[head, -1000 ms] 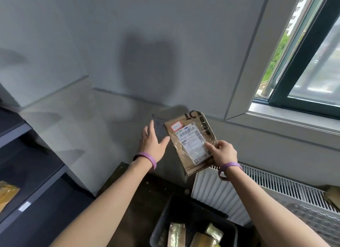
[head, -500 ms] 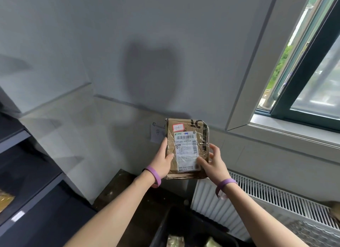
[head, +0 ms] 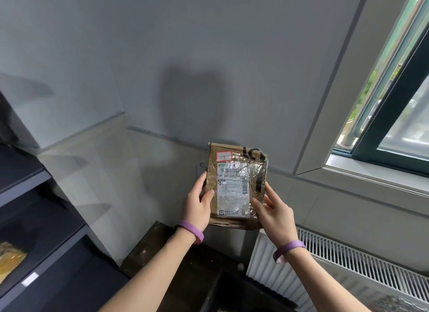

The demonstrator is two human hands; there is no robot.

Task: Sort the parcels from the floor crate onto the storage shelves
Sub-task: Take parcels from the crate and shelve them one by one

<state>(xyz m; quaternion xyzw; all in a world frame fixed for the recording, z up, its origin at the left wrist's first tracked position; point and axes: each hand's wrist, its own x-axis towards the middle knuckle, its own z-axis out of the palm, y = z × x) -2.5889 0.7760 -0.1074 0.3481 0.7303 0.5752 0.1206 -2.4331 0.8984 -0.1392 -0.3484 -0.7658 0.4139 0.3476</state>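
Observation:
A brown cardboard parcel (head: 234,186) with a white shipping label and a small red-edged sticker is held upright in front of the wall. My left hand (head: 198,204) grips its left edge, thumb across the front. At the parcel's lower right edge, my right hand (head: 272,209) holds on with its thumb on the label. Dark storage shelves (head: 25,186) stand at the left, with a yellowish parcel (head: 10,257) lying on a lower shelf. The floor crate's dark rim (head: 213,290) shows at the bottom edge, its contents out of view.
A white radiator (head: 336,265) runs along the wall at the lower right, under a window (head: 399,116). A dark scuffed board or low table (head: 176,260) lies below my hands. The grey wall is close ahead.
My left hand has come in from open beside the parcel and taken hold of its left edge. The parcel turned from tilted to upright and faces me; the view rose off the crate.

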